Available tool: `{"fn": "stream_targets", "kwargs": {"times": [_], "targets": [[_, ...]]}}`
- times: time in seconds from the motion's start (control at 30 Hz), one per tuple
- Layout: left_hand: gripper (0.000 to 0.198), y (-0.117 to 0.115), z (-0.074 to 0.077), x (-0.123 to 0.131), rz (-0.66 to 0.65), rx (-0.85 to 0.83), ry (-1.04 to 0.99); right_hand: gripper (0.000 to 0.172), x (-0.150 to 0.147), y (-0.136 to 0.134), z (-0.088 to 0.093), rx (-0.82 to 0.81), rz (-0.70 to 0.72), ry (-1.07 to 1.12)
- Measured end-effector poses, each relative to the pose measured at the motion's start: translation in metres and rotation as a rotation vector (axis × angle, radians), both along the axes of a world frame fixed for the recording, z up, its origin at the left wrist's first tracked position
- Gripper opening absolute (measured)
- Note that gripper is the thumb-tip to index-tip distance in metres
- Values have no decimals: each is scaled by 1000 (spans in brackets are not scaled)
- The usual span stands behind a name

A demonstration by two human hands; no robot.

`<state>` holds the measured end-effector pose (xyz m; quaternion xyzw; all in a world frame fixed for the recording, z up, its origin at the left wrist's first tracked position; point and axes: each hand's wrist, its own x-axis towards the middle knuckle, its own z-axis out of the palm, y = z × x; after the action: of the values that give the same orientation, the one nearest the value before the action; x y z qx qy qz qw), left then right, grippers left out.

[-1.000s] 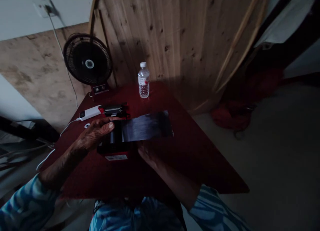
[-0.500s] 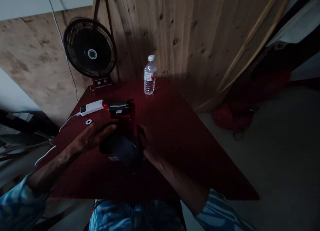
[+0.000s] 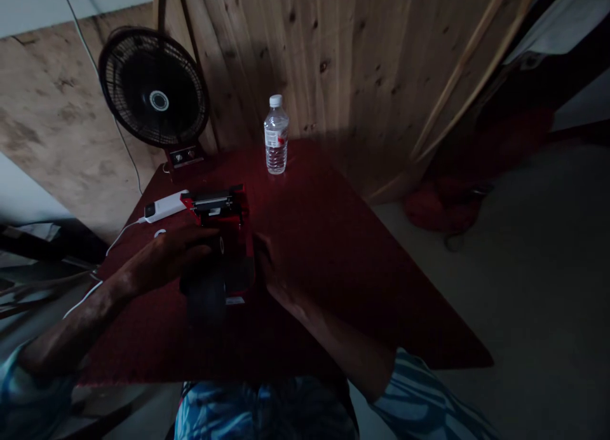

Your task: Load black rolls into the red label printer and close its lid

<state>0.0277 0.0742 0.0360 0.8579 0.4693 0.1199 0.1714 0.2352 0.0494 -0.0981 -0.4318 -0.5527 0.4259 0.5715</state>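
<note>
1. L hand point(image 3: 166, 252): pos. left of frame ctr, reaching in from lower left. Fingers curled narrow, holding the dark roll point(image 3: 222, 245) at its left side; fingertips partly lost in shadow.
2. Dark roll: pos. just left of frame ctr, held over the red device, round end w/ pale ring facing right. Dark strip point(image 3: 207, 300) hangs below it, toward btm of frame; strip is blurred, lower edge unclear.
3. Red device point(image 3: 250, 240): on the table, just left of frame ctr. Black/red upper section point(image 3: 216, 203) at the far side, w/ a bar running across it. White label point(image 3: 235, 300) on near face, right of the strip.
4. R hand point(image 3: 272, 265): pos. near frame ctr, adj. to device's right side. Finger spacing/grip: cannot tell (too dark); contact w/ device likewise unclear.
5. White unit point(image 3: 166, 206): left of frame ctr, lying beside upper section's left end; dark panel at its left end, white cable point(image 3: 124, 231) running from there to lower left.
6. White ring point(image 3: 159, 233): on table, below white unit, partly covered by L hand.
7. Clear bottle point(image 3: 276, 140): upright, upper ctr, white cap, part-white label.
8. Black fan point(image 3: 155, 87): upper left, on far-left part of table.
9. Table point(image 3: 352, 281): dark red top, across ctr and lower frame. Wood panel point(image 3: 324, 65) behind, upper ctr.
</note>
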Motion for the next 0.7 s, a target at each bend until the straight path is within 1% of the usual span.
{"fn": "stream_targets", "kwargs": {"times": [0.07, 0.17, 0.23, 0.3, 0.4, 0.5, 0.6, 0.7], "targets": [[42, 6, -3, 3, -18, 27, -14, 34, -1, 0, 0, -8, 14, 30], [38, 14, -14, 12, -105, 27, -16, 33, -1, -3, 1, 0, 37, 38], [35, 20, -21, 18, -149, 31, 10, 34, 0, -4, 3, 23, 46, 14], [32, 24, -25, 23, -156, 25, 63, 35, 1, -5, 4, 49, 40, -21], [29, 32, -26, 29, -122, -34, 146, 35, 4, -3, 2, 70, 23, -43], [24, 41, -27, 36, -108, -110, 207, 36, 4, 0, -4, 78, 12, -42], [20, 48, -26, 40, -130, -195, 234, 36, 2, 4, -10, 86, 6, -30], [23, 46, -20, 37, -174, -230, 202, 36, -1, 5, -13, 99, -6, -14]]}}
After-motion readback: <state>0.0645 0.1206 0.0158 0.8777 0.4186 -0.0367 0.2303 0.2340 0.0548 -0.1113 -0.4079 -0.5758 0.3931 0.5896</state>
